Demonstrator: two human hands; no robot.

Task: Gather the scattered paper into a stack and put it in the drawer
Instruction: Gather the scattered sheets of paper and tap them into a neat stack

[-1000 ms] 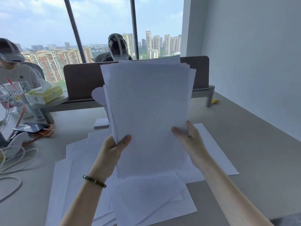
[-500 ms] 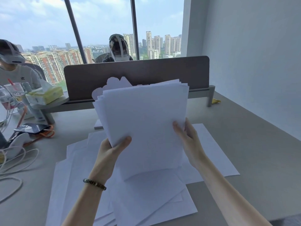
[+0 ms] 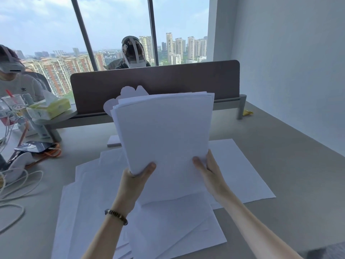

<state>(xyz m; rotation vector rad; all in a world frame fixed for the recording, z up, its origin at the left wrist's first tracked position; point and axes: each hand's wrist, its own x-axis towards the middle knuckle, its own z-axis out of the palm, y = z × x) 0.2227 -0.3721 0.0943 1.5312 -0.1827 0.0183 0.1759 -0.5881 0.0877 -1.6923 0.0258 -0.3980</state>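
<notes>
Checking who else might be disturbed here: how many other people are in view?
2: one person at the far left by the tissue box, another behind the desk divider. Others could be hidden behind it.

We find one legible mark only: a dark trefoil brand logo (image 3: pixel 23 89) on the chest of the white T-shirt (image 3: pixel 28 86) worn by the person seated at the upper left of the frame. We can read no lettering with it. The yellow-green tissue box (image 3: pixel 49 109) at left carries faint print too small for us to read, and the red-banded cup (image 3: pixel 10 109) beside it shows markings we cannot make out. The paper sheets (image 3: pixel 164 131) at centre present blank faces to us.
</notes>
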